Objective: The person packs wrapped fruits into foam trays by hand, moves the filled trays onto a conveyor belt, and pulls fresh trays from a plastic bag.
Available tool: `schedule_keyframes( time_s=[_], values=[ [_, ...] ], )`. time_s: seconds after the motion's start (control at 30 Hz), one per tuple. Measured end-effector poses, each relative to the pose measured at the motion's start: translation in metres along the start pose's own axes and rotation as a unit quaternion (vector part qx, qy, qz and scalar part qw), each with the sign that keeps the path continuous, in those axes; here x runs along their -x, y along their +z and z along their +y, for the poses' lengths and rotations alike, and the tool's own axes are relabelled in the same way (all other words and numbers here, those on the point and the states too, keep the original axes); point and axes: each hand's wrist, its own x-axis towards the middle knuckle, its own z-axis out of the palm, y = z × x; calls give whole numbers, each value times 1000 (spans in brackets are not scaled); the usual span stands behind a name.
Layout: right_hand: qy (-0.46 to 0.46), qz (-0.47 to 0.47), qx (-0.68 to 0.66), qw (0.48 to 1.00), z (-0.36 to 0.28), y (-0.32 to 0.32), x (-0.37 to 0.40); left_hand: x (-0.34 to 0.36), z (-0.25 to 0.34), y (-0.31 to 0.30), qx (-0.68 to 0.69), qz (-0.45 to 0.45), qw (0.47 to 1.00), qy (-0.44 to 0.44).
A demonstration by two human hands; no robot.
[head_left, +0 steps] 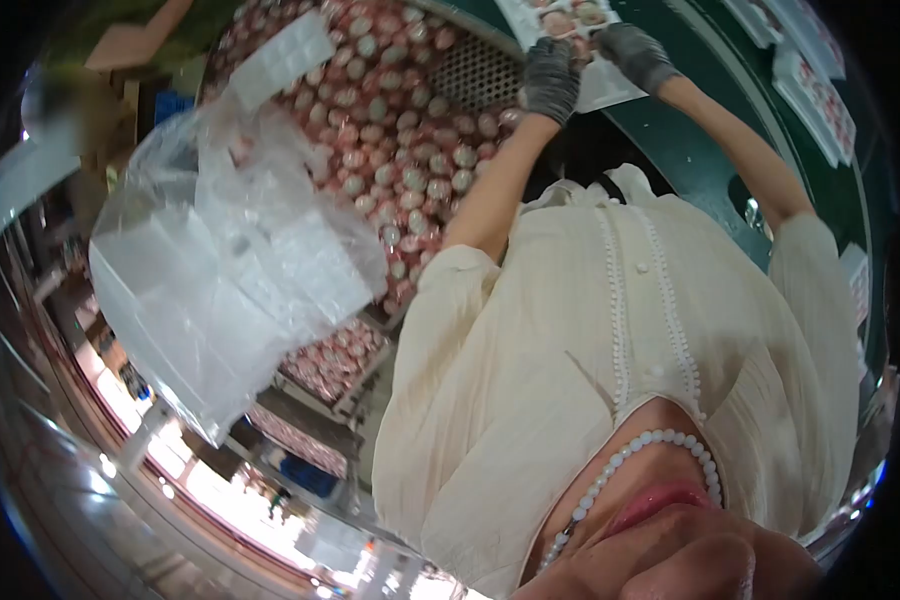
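Observation:
A white compartment tray with small round wrapped items in it lies at the top. My left hand, in a grey glove, is at the tray's left side, its fingers bent and close together over the items. On the right, my right hand, also gloved in grey, reaches in with curled fingertips beside a round item. What either hand's fingertips hold is too small to make out. Left of my left hand is a large heap of wrapped round pieces.
A clear plastic bag with white trays lies over the heap's left side. An empty white tray is above it. Filled trays lie on the green surface at right. A perforated metal panel is beside the heap.

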Motion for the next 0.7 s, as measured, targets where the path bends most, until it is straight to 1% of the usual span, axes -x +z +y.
schedule_keyframes(
  time_s=[0.03, 0.1, 0.17, 0.2, 0.23, 0.27, 0.3, 0.37, 0.4, 0.43, 0.47, 0.5, 0.57, 0.6, 0.63, 0.7],
  values=[
    [-50, 202, 29, 978, -17, 8, 8, 17, 8, -20, 57, 31, 998, 4],
    [-97, 144, -100, 980, -43, 26, 1, 62, -3, -35, 68, 38, 995, -63],
    [-181, 156, -171, 956, -98, 38, 1, 119, -45, -45, 19, 19, 990, -140],
    [-174, 114, -207, 956, -128, 44, -4, 139, -61, -58, -57, -4, 978, -198],
    [-145, 67, -205, 966, -144, 71, -16, 170, -96, -58, -135, -7, 958, -251],
    [-93, 30, -251, 963, -164, 90, -27, 194, -127, -62, -211, -12, 930, -302],
    [-95, 22, -253, 963, -173, 116, -41, 196, -139, -82, -211, -14, 927, -309],
    [-52, -129, -129, 982, -184, 162, -65, 190, -152, -121, -160, -63, 893, -416],
    [-53, -137, -131, 981, -194, 173, -63, 192, -155, -131, -160, -66, 890, -422],
    [-63, -253, -68, 963, -202, 182, -64, 193, -159, -139, -124, -140, 883, -430],
    [-72, -365, -4, 928, -211, 192, -63, 195, -162, -146, -86, -213, 871, -435],
    [-73, -372, -5, 925, -216, 210, -58, 199, -157, -153, -85, -216, 867, -440],
    [41, -213, -72, 973, -215, 243, -51, 203, -145, -154, -83, -318, 874, -358],
    [77, -140, -88, 983, -223, 229, -47, 219, -151, -141, -120, -270, 899, -323],
    [74, -142, -88, 983, -225, 232, -49, 218, -149, -136, -121, -269, 898, -326],
    [3, -114, -102, 988, -224, 240, -53, 213, -148, -132, -203, -258, 890, -317]
  ],
)
